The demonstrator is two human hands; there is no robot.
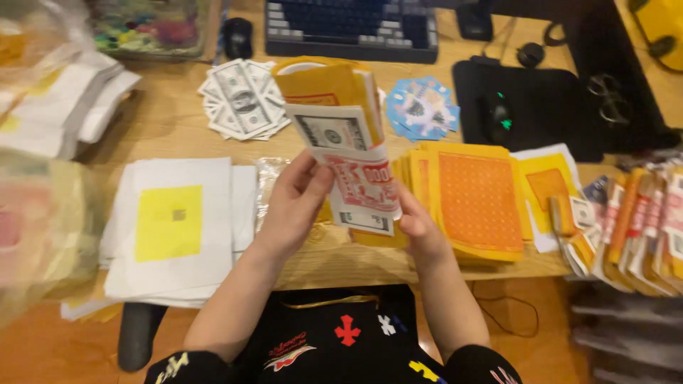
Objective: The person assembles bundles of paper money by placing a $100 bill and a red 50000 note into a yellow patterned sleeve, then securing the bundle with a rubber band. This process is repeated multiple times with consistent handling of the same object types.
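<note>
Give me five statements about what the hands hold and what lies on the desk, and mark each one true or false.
1. Both hands hold one bundle of banknote-style paper and yellow sheets. True: the left hand and the right hand grip the bundle from either side.
2. The bundle lies flat on the desk. False: it is raised above the desk.
3. A stack of orange-printed sheets lies to the right of the hands. True.
4. The fanned banknote-style papers lie beside the black mouse on the mat. False: they lie left of the bundle, near the keyboard.
5. The white paper with a yellow square lies right of the hands. False: it lies to the left.
</note>
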